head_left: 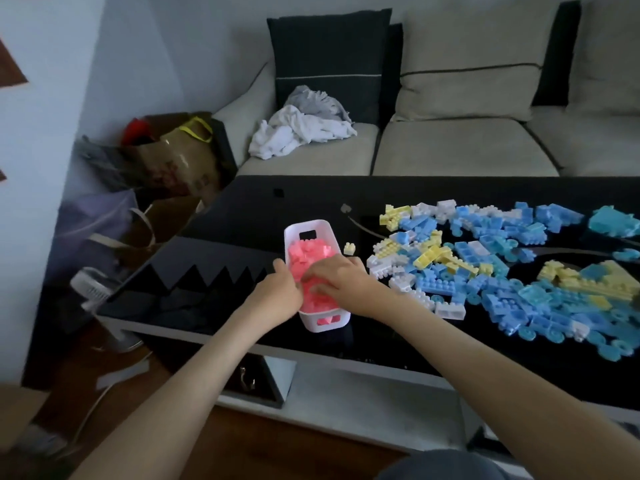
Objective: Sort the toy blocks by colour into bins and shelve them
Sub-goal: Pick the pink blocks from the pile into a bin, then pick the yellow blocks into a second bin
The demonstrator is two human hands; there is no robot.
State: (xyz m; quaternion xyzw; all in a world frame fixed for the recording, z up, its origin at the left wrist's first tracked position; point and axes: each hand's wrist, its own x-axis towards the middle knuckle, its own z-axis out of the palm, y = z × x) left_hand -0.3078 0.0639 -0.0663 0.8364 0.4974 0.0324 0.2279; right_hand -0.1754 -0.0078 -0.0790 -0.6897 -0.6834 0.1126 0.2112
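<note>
**A:** Where is the bin at this moment?

**B:** The white bin (309, 323) stands near the front edge of the black table (249, 209), full of pink blocks (308, 251). The left hand (282, 289) grips its left wall. The right hand (341, 277) lies over the blocks with its fingers bent; whether it pinches one, I cannot tell.

**A:** How will it handle?

**B:** I judge it light and stiff, but it is piled high, so blocks may spill. Better to take both short ends by the handle holes (307, 234) and keep it level. Farther right, the blue, yellow and white blocks (485, 271) lie unsorted. Behind them is the sofa (450, 147).
</note>
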